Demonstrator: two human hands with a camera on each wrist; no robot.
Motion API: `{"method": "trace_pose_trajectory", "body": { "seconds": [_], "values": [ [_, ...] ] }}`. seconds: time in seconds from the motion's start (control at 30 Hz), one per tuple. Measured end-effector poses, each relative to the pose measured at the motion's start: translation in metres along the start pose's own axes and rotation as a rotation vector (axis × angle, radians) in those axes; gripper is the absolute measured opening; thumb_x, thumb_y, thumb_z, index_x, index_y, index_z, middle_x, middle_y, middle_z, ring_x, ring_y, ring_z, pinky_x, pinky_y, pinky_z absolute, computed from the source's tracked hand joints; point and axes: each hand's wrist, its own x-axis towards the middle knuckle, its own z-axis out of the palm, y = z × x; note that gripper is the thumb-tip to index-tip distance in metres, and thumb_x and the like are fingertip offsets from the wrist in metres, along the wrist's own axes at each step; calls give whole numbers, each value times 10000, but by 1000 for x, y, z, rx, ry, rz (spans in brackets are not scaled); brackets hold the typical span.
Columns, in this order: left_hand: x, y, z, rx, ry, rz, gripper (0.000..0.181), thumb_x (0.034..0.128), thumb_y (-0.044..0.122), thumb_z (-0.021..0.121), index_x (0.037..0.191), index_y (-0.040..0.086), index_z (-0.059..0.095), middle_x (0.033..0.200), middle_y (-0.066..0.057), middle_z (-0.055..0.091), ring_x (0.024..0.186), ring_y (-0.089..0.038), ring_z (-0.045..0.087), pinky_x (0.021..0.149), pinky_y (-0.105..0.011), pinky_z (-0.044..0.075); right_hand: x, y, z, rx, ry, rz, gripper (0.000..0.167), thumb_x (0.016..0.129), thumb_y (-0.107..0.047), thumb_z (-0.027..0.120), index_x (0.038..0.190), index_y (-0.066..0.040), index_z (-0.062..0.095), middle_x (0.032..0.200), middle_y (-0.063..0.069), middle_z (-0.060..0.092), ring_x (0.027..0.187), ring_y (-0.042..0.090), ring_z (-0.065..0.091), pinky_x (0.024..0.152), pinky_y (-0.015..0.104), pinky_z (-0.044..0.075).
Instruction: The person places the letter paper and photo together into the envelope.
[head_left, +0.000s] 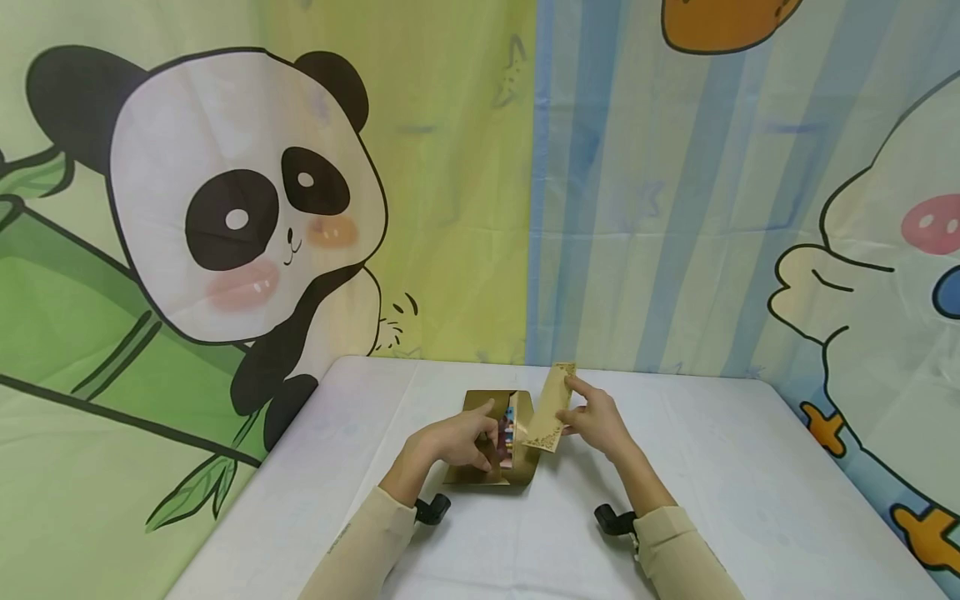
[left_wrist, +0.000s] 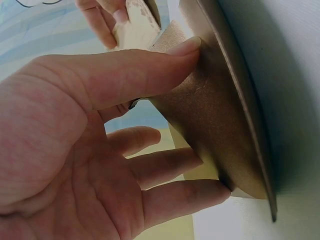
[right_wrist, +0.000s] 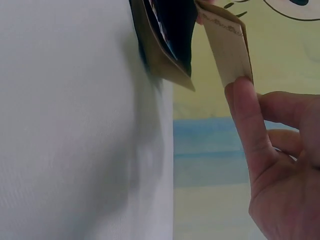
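A gold-brown folder-like case (head_left: 480, 477) lies on the table, with small colourful contents (head_left: 510, 425) showing inside it. My left hand (head_left: 456, 439) is over the case. In the left wrist view its straight thumb rests along the brown sheet (left_wrist: 215, 120) and its other fingers are spread; the index finger is mostly hidden. Just right of the case, my right hand (head_left: 596, 421) pinches a long cream card strip (head_left: 553, 408) with gold patterned ends. The strip is raised and tilted, its lower end near the case's right edge.
A white-covered table (head_left: 697, 467) extends around the case. Behind it hangs a cloth backdrop with a panda (head_left: 247, 200) and a white cartoon animal. Black wrist mounts (head_left: 615, 520) sit beside both sleeve cuffs.
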Motion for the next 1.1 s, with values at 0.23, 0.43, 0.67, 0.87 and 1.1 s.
{"method": "trace_pose_trajectory", "body": {
  "seconds": [0.23, 0.43, 0.67, 0.87, 1.1],
  "values": [
    [2, -1, 0, -10, -5, -9, 261, 826, 166, 891, 916, 229, 655, 1746, -172, 119, 1488, -374, 421, 903, -358, 509, -2, -5, 10, 37, -36, -23, 776, 923, 35, 722, 1603, -25, 352, 1662, 247, 328, 747, 271, 762, 746, 498, 613],
    [2, -2, 1, -7, -3, -13, 258, 820, 157, 893, 893, 223, 655, 1750, -161, 103, 1433, -333, 472, 886, -357, 488, -6, -6, 22, 38, -94, -45, 793, 931, 32, 720, 1614, -31, 323, 1688, 235, 279, 762, 241, 752, 753, 511, 613],
    [2, -3, 0, 48, 1, 18, 255, 828, 167, 886, 898, 206, 644, 1740, -195, 125, 1426, -323, 503, 903, -349, 466, -7, -9, 33, 48, -149, -52, 815, 936, 8, 729, 1627, -45, 300, 1693, 215, 282, 784, 215, 744, 761, 504, 614],
    [2, -2, -2, 57, 1, 25, 256, 819, 173, 893, 894, 191, 649, 1733, -213, 140, 1436, -337, 494, 941, -365, 470, -10, -12, 40, 42, -184, -59, 816, 938, -5, 734, 1627, -43, 298, 1695, 201, 286, 788, 272, 743, 758, 504, 612],
    [0, 0, -3, 62, 0, 29, 251, 821, 181, 892, 900, 182, 653, 1729, -218, 152, 1462, -369, 465, 950, -371, 468, -11, -14, 44, 21, -175, -53, 811, 931, -9, 745, 1614, -11, 309, 1556, 265, 470, 759, 292, 747, 743, 498, 613]
  ]
}}
